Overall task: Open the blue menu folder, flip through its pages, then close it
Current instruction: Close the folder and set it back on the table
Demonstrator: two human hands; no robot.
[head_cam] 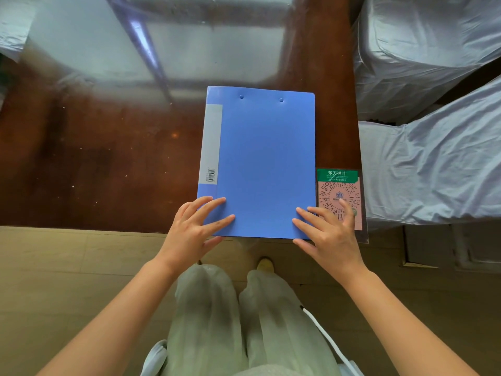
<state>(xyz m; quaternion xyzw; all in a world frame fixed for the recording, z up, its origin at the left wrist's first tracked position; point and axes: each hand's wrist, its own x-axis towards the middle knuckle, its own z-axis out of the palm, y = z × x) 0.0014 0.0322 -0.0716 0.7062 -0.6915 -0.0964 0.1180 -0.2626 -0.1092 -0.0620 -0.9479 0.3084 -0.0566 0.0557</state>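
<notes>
The blue menu folder (260,158) lies closed and flat on the glossy brown table (95,164), its near edge at the table's front edge and its spine with a grey label strip on the left. My left hand (195,229) rests with spread fingers on the folder's near left corner. Over at the near right corner, my right hand (328,234) has its fingers spread, some on the cover and some on the card beside it. Neither hand grips the folder.
A laminated card (339,185) with a QR code and a green header lies just right of the folder. Chairs in white covers (433,158) stand at the right. The table top reflects a window. Below are the floor and my legs.
</notes>
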